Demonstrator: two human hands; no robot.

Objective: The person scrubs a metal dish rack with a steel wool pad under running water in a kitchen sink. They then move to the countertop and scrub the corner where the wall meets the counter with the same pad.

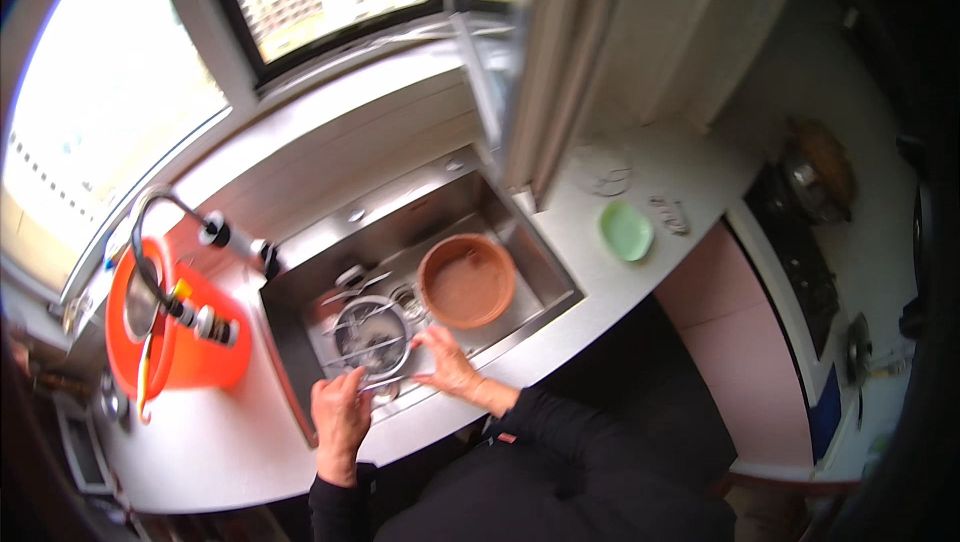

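My left hand (341,407) is at the near left rim of a steel sink (484,204), its fingers bent around the end of what seems a thin metal rod or utensil (386,382). My right hand (448,366) has its thumb and fingers apart beside the right side of a round metal pot (401,358); whether it touches the rod or the pot I cannot tell. Thin metal bars lie across the pot. Right of it in the sink stands a terracotta-coloured round basin (466,281).
An orange bucket (214,332) with a strainer (141,306) on it stands left of the sink, by a flexible black faucet (139,234). A green dish (626,231) lies on the right counter. Farther right are a stove (795,264) and a pan (814,182).
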